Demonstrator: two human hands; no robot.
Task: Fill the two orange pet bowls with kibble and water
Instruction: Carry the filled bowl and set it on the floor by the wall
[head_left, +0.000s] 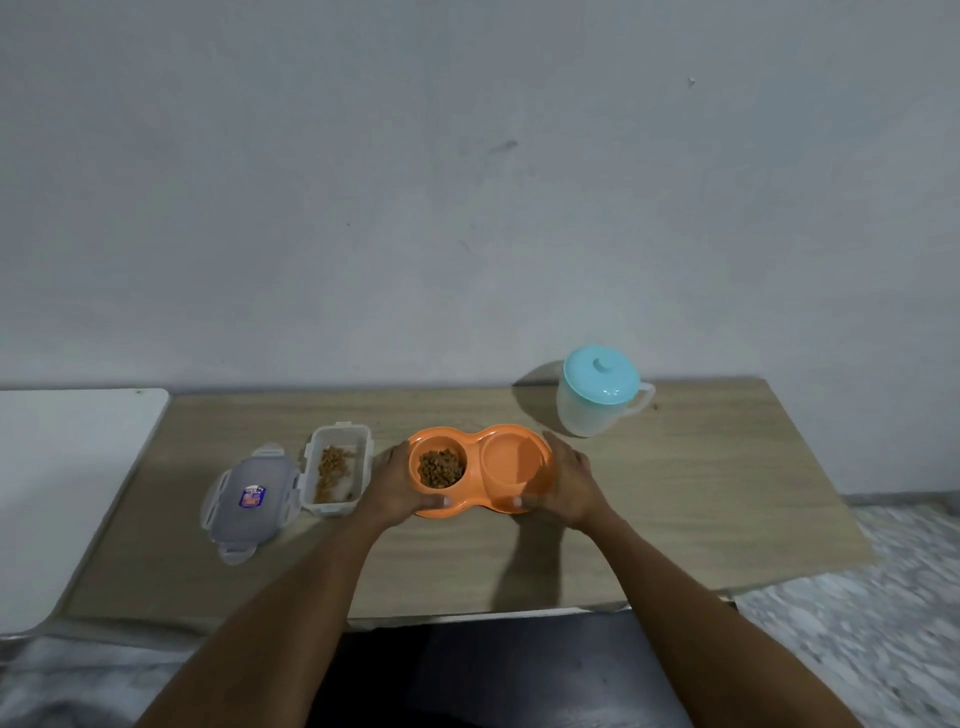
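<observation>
Together, left hand (400, 488) and right hand (566, 488) grip orange bowls (480, 441), ends covered, water indiscernible.

Your orange double bowl (475, 506) sits flat, dead centre, wells side by side, with your left hand (400, 488) and right hand (569, 483) gripping its two ends. The left well is heaped with brown kibble (441, 467). The right well (516, 460) looks bare orange, and water can't be made out. Just left stands the open clear container (337, 499), kibble scattered inside. Far right, the frosted pitcher (587, 410) is upright with its teal lid on.
</observation>
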